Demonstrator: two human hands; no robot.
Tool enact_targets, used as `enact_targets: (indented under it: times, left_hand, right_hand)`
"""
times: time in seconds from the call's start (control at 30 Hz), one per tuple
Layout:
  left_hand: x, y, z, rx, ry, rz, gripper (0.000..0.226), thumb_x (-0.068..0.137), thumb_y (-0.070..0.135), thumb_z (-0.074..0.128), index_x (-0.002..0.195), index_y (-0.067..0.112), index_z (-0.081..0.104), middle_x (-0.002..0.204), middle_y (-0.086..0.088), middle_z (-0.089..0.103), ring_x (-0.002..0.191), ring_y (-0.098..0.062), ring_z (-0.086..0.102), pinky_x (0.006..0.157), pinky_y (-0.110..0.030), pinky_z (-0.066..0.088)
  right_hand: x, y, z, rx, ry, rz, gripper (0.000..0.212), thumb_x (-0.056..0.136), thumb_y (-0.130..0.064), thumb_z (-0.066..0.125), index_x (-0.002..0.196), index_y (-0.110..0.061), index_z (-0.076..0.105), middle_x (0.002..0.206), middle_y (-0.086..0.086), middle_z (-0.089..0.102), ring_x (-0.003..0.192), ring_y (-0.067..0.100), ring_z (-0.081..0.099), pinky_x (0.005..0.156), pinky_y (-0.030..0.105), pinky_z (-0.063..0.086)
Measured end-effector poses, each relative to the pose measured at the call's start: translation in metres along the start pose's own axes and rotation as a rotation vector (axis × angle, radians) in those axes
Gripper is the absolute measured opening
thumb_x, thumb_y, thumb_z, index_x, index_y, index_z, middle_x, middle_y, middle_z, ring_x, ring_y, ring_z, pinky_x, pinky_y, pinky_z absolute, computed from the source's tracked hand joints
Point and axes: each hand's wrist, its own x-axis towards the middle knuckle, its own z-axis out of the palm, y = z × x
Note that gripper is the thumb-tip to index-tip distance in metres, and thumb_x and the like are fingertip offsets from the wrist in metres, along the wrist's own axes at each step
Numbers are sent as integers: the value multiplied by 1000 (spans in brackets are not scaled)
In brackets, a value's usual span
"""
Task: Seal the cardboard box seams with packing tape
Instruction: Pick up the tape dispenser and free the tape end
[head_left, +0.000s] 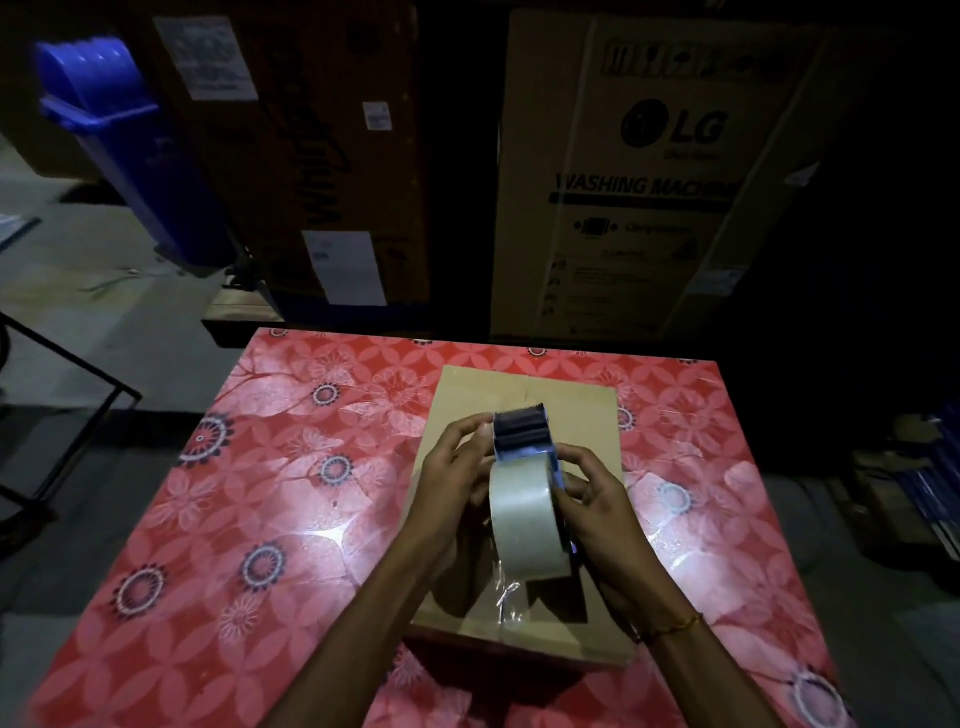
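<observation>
A closed brown cardboard box (571, 410) lies on the red flowered table (291, 467), its centre seam running away from me. Above the box I hold a tape dispenser (524, 493): a blue frame with a toothed cutter at the far end and a roll of clear packing tape. My left hand (452, 493) grips the roll's left side, fingertips up at the blue frame. My right hand (602, 514) holds the right side. A crinkled strip of clear tape (506, 597) hangs from the roll down to the near part of the box top.
Two tall cartons stand behind the table, one marked LG washing machine (649, 171). A blue plastic bin (130, 145) leans at the back left. A black metal frame (62, 395) is left of the table. Dark clutter sits on the floor at right.
</observation>
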Motion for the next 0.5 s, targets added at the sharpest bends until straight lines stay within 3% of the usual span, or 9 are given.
enact_targets:
  times: [0.17,0.27,0.37,0.43,0.5]
  left_hand:
    - [3,-15,6,-68,-17,-56,28,97,27,64,125,26,61,113,-15,75,91,-34,71,78,-47,56]
    - [2,-19,6,-100,-9,-70,28,97,25,65,125,25,61,115,-18,74,91,-36,71,77,-48,56]
    - [2,-20,8,-104,7,-82,28,97,20,65,125,21,60,114,-26,71,88,-37,66,76,-49,52]
    - [2,-20,9,-102,22,-84,28,96,18,66,123,20,61,112,-34,66,86,-37,57,78,-50,44]
    - [2,-19,11,-70,21,-67,26,97,17,66,122,21,61,107,-31,65,84,-36,56,75,-47,44]
  right_hand:
    - [-3,4,-7,-35,3,-22,27,99,-27,66,123,-41,65,108,-1,81,100,21,76,68,34,55]
    - [-3,2,-16,-89,-38,-39,33,99,-18,65,124,-39,69,115,-10,77,102,9,74,71,22,57]
    - [2,-9,-32,-131,-20,-21,35,97,-15,68,127,-32,67,120,-11,71,92,2,75,66,15,58]
    - [9,-17,-46,-116,40,-43,23,98,-13,67,119,-21,70,110,-4,73,80,14,77,64,21,61]
    - [14,-22,-55,-76,85,-87,7,98,-12,66,95,-10,73,83,5,73,65,26,69,57,33,58]
